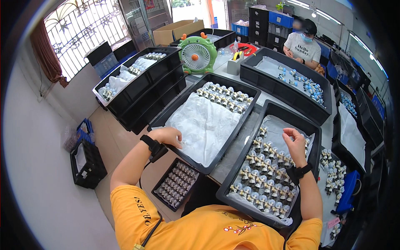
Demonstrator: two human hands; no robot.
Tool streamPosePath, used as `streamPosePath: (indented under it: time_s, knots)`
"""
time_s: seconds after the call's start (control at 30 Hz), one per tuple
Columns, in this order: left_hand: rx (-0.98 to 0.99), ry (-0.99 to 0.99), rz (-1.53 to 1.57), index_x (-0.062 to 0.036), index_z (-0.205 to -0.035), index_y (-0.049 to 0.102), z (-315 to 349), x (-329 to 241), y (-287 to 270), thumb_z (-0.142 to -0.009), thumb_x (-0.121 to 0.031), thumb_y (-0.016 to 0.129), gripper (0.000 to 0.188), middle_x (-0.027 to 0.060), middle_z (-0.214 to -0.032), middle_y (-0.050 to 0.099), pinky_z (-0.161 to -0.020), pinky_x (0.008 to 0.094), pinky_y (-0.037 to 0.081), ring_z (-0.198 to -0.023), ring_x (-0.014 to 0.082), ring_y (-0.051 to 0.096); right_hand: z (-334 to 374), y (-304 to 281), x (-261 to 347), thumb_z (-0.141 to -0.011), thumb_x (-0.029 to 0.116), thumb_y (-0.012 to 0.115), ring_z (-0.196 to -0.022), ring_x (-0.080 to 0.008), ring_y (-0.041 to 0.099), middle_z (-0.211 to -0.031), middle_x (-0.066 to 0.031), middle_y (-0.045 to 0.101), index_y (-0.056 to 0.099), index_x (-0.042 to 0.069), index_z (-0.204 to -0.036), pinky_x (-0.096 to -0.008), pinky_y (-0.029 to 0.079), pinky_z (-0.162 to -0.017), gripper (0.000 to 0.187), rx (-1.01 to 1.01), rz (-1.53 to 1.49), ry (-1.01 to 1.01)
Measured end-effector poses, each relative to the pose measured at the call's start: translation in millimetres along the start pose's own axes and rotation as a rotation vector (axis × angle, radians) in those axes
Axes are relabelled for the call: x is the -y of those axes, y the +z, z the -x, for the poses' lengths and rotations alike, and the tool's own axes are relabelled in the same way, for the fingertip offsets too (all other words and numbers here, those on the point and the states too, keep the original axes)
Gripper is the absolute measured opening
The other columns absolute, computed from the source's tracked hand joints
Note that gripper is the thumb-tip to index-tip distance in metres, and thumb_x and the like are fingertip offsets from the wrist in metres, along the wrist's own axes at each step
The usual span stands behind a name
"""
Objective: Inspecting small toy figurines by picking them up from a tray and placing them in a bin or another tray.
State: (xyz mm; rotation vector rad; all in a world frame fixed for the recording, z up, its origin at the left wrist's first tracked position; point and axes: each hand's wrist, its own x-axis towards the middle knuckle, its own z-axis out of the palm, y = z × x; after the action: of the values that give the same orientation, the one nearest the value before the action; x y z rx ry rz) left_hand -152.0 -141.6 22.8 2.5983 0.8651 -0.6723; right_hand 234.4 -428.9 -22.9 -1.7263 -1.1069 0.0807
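Note:
My left hand (pixel 168 136) is at the near left side of the middle black tray (pixel 205 170), its curled fingers against the edge of a white sheet (pixel 204 123); what they grip, if anything, is hidden. Beyond the sheet, several small figurines (pixel 227 95) with clear round tops stand in rows. My right hand (pixel 295 143) hovers over the far part of the right black tray (pixel 316 137), fingers bent and apart, with nothing visible between them. Rows of similar cream-and-dark figurines (pixel 260 179) fill the near part of that tray, on a white liner (pixel 277 125).
A green fan (pixel 197 56) stands behind the middle tray, beside a tape dispenser (pixel 235 64). Stacked trays (pixel 146 91) flank the left. Another figurine tray (pixel 175 187) sits low between my trays. A masked person (pixel 302 48) works beyond a tray of blue pieces (pixel 287 89).

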Motion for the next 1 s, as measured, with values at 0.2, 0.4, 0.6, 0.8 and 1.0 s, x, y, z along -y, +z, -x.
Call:
streamPosePath:
  time_s: [0.2,0.4,0.6,0.8,1.0]
  knots:
    - [-0.191,-0.364,-0.124,0.0037,-0.096,0.068,-6,9,-2,-0.069,-0.031,0.077,0.045,0.0211,-0.098,0.068,-0.077,0.0409,0.054,-0.091,0.0347,0.067,0,-4,3,-0.082,0.011,0.066,-0.081,-0.015,0.065,-0.085,-0.0081,0.07,0.068,0.002,-0.095,-0.028,0.049,-0.074,0.017,0.009,-0.009,0.022]
    - [-0.212,-0.364,-0.073,0.005,-0.096,0.068,-31,59,17,-0.07,-0.008,0.068,0.029,0.025,-0.099,0.066,-0.081,0.0426,0.054,-0.097,0.038,0.065,-3,0,0,-0.081,0.011,0.066,-0.08,-0.015,0.066,-0.086,-0.0086,0.07,0.068,0.001,-0.095,-0.0279,0.049,-0.074,0.017,0.035,-0.015,0.005]
    - [-0.145,-0.301,-0.102,-0.0046,-0.106,0.067,-21,47,4,-0.075,-0.016,0.067,0.033,0.0197,-0.101,0.067,-0.081,0.041,0.051,-0.097,0.0367,0.063,-1,0,-5,-0.081,0.013,0.066,-0.08,-0.0146,0.065,-0.086,-0.0081,0.07,0.068,0.001,-0.096,-0.0283,0.049,-0.075,0.02,0.083,0.023,0.029]
    - [0.041,-0.146,0.164,-0.0071,-0.101,0.07,2,29,-14,-0.074,-0.038,0.074,0.041,0.011,-0.094,0.07,-0.076,0.0338,0.05,-0.089,0.0228,0.066,2,11,27,-0.083,0.013,0.066,-0.083,-0.0097,0.061,-0.088,-0.0035,0.068,0.067,0.0,-0.1,-0.0266,0.048,-0.075,0.021,0.396,-0.219,0.18]
    - [0.129,-0.222,0.064,-0.0033,-0.091,0.071,-6,32,-18,-0.075,-0.017,0.071,0.021,0.0089,-0.082,0.07,-0.068,0.0329,0.049,-0.078,0.0184,0.065,4,60,123,-0.084,0.017,0.067,-0.085,-0.0184,0.065,-0.091,-0.0109,0.068,0.065,-0.003,-0.101,-0.0301,0.05,-0.077,0.026,0.763,-0.167,-0.144]
